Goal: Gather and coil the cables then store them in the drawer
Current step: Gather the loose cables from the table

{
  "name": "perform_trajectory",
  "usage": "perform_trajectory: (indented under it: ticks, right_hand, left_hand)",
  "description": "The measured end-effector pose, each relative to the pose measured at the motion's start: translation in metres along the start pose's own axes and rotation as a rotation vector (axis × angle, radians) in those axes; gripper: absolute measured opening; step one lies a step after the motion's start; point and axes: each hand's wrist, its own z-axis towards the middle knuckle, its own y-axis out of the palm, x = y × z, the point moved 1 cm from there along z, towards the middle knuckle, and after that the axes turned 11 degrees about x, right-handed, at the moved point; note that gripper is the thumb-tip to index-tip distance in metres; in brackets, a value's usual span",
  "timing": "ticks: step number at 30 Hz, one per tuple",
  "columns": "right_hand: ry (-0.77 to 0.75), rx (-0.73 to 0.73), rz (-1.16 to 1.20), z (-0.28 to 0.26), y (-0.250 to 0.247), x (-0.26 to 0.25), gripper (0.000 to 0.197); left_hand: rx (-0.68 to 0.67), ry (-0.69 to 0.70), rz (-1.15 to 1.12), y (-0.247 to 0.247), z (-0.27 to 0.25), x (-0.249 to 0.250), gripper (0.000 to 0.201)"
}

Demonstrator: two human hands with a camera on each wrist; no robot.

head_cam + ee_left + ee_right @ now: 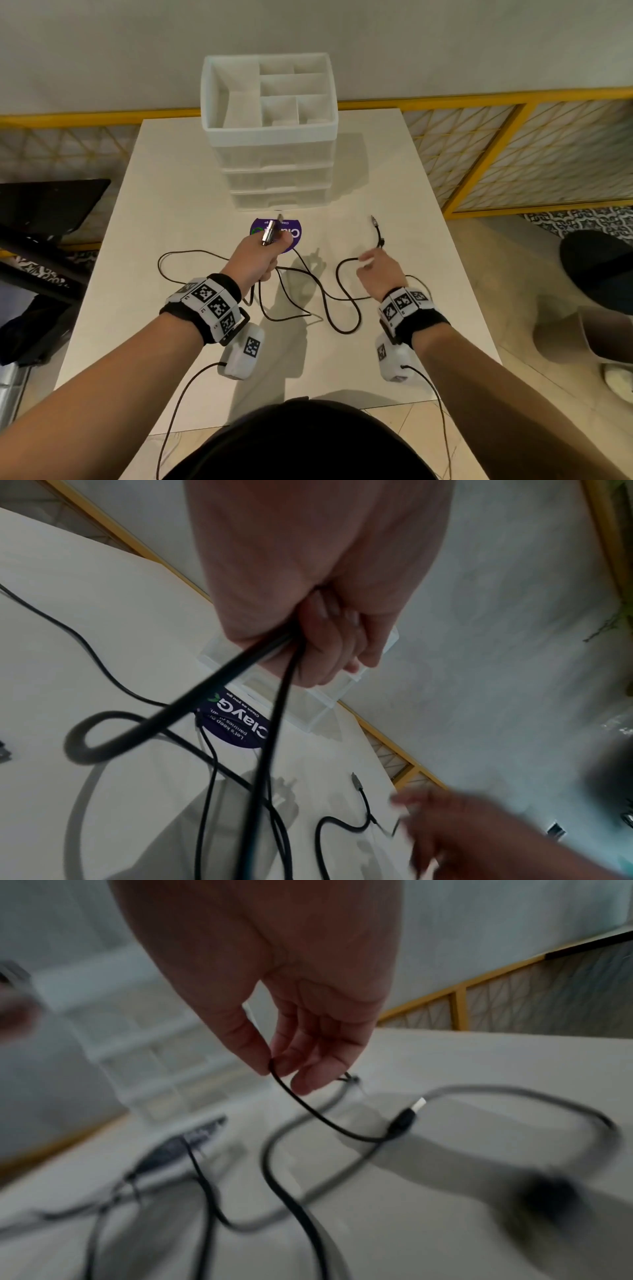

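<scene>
Black cables sprawl in loops across the white table. My left hand grips a cable near its silver plug, which sticks up out of the fist; in the left wrist view two black strands hang from the curled fingers. My right hand pinches a thin cable between thumb and fingers, a little behind its end plug. A USB plug lies on the table beyond it. The white drawer unit stands at the table's far side, its drawers closed.
An open compartment tray tops the drawer unit. A round purple sticker lies in front of it, under my left hand. Yellow-framed lattice screens run behind the table. A dark stool stands at the right.
</scene>
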Motion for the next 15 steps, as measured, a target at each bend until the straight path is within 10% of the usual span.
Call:
perform_trajectory:
  ticks: [5,15]
  right_hand:
    - [-0.148,0.146,0.375,-0.01,-0.038,-0.068,0.02]
    - [-0.182,-0.067,0.794,-0.035,-0.042,-0.117,0.019]
  left_hand:
    - [-0.09,-0.068,-0.007,0.009,-0.006,0.006,0.034]
    - [-0.094,-0.124,-0.3,0.012,-0.003,0.034,0.048]
